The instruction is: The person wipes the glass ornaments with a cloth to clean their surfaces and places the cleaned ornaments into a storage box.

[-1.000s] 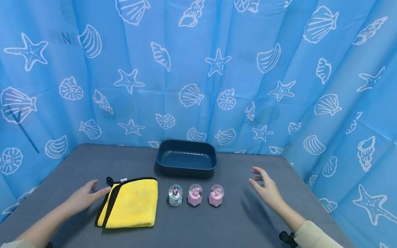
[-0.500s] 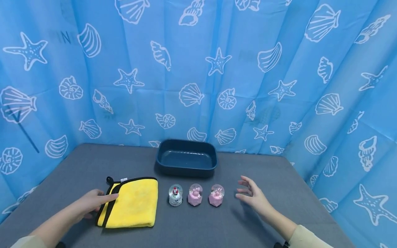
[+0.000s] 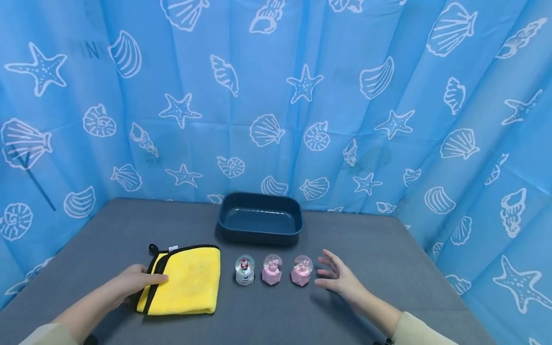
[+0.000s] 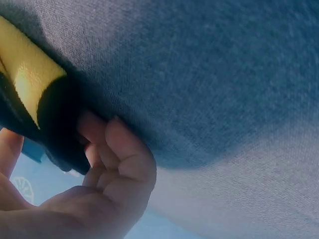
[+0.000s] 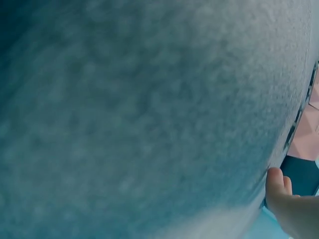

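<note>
A folded yellow towel [image 3: 189, 280] with black edging lies at the left of the head view. My left hand [image 3: 133, 280] pinches its left edge, thumb on top and fingers tucked beneath; the left wrist view shows the curled fingers [image 4: 127, 154] at the black trim. Three snow globes stand in a row: a white one [image 3: 244, 275] with a red figure inside, a pink one [image 3: 271, 274] in the middle and another pink one [image 3: 301, 275] at the right. Beside that last globe my right hand [image 3: 340, 280] hovers with fingers loosely spread, touching nothing.
Behind the globes sits a dark blue rectangular dish [image 3: 260, 237]. Grey cloth [image 3: 258, 321] covers the table. A blue curtain [image 3: 267, 96] with white shells and starfish hangs along the back and sides.
My left hand has come onto the towel's left edge and taken hold of it, shifting that edge slightly. The right hand has moved left, closer to the right pink globe.
</note>
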`<action>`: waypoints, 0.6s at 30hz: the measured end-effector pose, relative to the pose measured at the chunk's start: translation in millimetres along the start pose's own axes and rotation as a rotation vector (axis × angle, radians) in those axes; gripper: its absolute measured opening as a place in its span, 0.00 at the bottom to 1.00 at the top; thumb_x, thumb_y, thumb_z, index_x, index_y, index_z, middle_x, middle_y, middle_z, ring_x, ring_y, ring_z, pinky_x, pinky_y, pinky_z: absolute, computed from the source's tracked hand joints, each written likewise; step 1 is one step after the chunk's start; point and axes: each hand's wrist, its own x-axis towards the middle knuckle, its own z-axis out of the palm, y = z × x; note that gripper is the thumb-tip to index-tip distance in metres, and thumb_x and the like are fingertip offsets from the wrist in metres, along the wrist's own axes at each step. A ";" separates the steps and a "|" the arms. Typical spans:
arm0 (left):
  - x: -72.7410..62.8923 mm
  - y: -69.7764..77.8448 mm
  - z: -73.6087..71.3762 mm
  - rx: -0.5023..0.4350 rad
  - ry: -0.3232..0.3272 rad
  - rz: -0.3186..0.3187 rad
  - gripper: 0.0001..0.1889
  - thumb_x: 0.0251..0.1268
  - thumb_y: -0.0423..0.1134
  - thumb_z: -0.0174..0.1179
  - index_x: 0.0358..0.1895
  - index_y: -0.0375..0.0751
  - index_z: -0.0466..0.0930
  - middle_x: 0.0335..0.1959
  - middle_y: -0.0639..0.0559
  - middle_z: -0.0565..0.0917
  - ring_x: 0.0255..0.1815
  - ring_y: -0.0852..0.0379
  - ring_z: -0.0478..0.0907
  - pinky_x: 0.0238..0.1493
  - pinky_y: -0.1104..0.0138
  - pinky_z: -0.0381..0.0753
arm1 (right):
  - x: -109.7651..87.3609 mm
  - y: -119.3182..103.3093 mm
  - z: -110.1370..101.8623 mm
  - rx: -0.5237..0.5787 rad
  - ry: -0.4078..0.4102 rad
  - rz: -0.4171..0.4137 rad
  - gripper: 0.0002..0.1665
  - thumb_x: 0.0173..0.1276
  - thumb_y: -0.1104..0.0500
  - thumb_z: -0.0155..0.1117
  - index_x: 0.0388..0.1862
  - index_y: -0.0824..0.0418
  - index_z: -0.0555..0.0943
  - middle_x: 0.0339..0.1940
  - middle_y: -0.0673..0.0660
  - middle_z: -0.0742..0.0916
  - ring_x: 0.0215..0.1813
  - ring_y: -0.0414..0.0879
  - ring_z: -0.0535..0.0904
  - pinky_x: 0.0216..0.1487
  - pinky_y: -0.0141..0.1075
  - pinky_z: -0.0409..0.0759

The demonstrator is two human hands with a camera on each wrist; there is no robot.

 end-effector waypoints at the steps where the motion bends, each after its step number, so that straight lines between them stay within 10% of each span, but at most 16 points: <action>1: -0.5 0.9 0.6 0.001 0.003 0.002 0.46 0.61 0.56 0.63 0.55 0.12 0.54 0.49 0.22 0.66 0.52 0.30 0.67 0.51 0.41 0.71 | 0.5 -0.2 1.0 0.002 -0.003 -0.001 0.50 0.66 0.66 0.65 0.76 0.70 0.44 0.71 0.76 0.61 0.67 0.66 0.66 0.58 0.49 0.74; 18: -0.5 7.8 7.1 -0.047 0.016 -0.031 0.48 0.63 0.51 0.62 0.61 0.10 0.45 0.57 0.15 0.58 0.61 0.23 0.59 0.59 0.37 0.63 | 12.7 -4.7 22.8 0.021 0.069 0.102 0.50 0.61 0.66 0.68 0.76 0.68 0.50 0.70 0.72 0.66 0.68 0.66 0.65 0.65 0.62 0.61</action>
